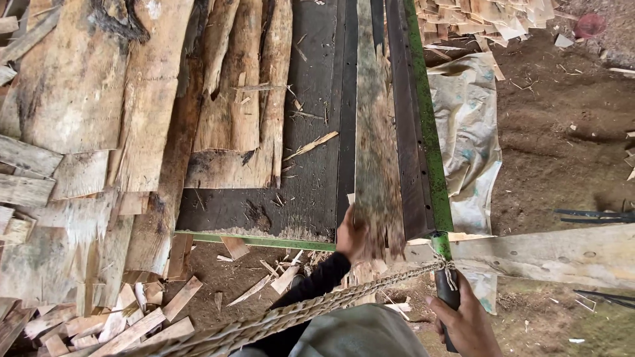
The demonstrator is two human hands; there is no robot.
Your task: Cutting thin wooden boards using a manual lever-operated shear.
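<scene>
My left hand (350, 235) grips the near end of a long thin strip of wood veneer (376, 132) that lies along the dark machine table (317, 185), motion-blurred. My right hand (466, 324) is closed around a dark handle (446, 294) at the near end of a green-edged bar (426, 125), beside a braided rope (278, 320) tied there. Torn veneer sheets (231, 112) lie on the left part of the table.
Stacked veneer pieces (73, 119) cover the left side, with offcuts (126, 324) on the dirt below. A crumpled plastic sack (466, 125) lies right of the bar. A pale plank (549, 254) runs right. More scraps (489, 16) pile up top right.
</scene>
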